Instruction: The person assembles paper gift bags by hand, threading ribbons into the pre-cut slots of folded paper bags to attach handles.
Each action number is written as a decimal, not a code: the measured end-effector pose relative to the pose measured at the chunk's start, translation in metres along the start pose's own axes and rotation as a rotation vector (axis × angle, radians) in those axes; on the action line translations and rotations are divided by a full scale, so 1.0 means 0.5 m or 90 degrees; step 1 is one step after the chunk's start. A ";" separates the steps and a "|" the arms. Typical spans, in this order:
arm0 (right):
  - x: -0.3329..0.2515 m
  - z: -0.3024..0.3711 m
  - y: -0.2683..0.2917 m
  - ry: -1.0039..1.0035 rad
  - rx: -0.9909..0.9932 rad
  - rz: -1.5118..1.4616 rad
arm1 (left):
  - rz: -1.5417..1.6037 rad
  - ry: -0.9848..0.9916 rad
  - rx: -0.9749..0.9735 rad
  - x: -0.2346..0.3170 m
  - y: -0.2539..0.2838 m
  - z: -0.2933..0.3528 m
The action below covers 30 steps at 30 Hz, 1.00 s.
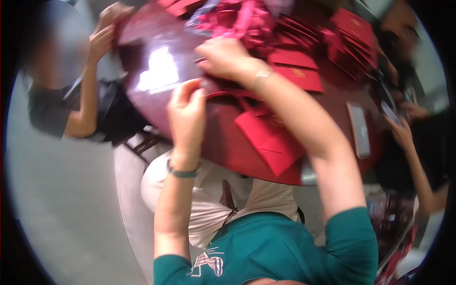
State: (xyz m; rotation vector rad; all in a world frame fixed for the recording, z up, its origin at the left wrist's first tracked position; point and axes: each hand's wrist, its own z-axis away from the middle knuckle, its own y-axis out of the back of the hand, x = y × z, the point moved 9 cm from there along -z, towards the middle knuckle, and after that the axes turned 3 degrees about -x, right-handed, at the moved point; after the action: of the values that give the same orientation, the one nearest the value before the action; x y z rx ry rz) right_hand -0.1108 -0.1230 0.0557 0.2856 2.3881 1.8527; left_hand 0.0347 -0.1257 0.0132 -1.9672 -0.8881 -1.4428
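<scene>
Over the dark red round table, my left hand (pixel 187 111) is closed, thumb and fingers brought together; blur hides what they hold, if anything. A red ribbon (pixel 221 94) runs from beside its thumb toward a red paper gift bag (pixel 270 142) lying below my right forearm. Farther out, my right hand (pixel 225 59) is curled closed, with a small thin dark thing (pixel 200 60) showing at its fingers, too blurred to name. Just beyond it lies a heap of pink-red ribbons (pixel 244 21).
More red bags (pixel 297 71) and a red stack (pixel 351 42) fill the far right. A phone (pixel 359 130) rests near the table's right edge. One person (pixel 80 109) sits at the left; another person's hand (pixel 403 133) holds a phone at the right.
</scene>
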 end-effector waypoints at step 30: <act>0.288 0.683 0.526 -0.049 1.035 -0.751 | -0.703 -0.314 -0.493 0.159 -0.383 0.273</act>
State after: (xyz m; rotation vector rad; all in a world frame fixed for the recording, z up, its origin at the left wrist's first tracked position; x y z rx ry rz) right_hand -0.1622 0.2943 0.2286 -0.7549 2.3505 -0.6367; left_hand -0.0134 0.1136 0.0588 -2.5961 -2.1145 -2.1277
